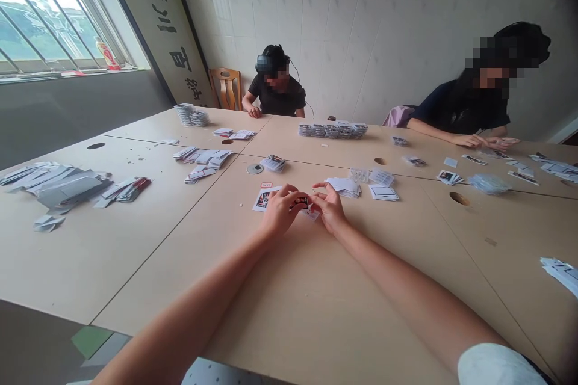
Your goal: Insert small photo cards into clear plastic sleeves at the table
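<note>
My left hand and my right hand meet over the middle of the beige table. Between their fingertips they pinch a small dark printed card. A thin clear sleeve lies under the fingers. Just left of my left hand a printed card rests flat on the table. A small pile of white cards sits just beyond my right hand.
Card piles and clear sleeves are scattered across the table. Grey card heaps lie far left. A round disc sits mid-table. Two other people work at the far side. A wooden chair stands by the wall.
</note>
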Demonstrator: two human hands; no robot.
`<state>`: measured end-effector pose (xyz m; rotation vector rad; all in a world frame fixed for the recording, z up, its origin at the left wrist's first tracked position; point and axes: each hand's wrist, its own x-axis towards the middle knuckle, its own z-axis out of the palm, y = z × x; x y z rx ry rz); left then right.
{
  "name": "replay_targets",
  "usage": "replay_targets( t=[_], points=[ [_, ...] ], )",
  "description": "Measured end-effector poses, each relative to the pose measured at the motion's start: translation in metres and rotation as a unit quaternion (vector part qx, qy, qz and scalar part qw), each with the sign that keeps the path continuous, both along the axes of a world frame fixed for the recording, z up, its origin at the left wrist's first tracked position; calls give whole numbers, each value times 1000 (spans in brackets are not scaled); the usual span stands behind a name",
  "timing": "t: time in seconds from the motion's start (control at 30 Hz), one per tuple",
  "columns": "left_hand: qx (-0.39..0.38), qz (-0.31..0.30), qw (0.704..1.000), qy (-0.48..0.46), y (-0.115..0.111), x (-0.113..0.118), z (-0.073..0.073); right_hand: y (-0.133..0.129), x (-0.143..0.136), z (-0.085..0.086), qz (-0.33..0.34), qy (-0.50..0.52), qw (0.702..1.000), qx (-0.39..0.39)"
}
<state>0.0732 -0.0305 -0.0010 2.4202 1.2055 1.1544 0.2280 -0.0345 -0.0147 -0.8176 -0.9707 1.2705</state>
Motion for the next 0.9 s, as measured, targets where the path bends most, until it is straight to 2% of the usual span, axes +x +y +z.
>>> replay_targets(
  t=[0.3, 0.5, 0.7, 0.9],
  points=[
    [-13, 11, 1000, -4, 0, 2, 1, 0, 3, 0, 5, -24, 1000, 7],
    [-1, 3, 1000, 7, -1, 3, 0, 0, 5, 1, -1, -18, 1000, 1],
    [17, 20, 1000, 15, -2, 4, 1, 0, 5, 1, -5, 0, 1000, -8],
    [25, 24, 999, 24, -1, 3, 1, 1, 5, 0, -1, -20, 1000, 6]
  ],
)
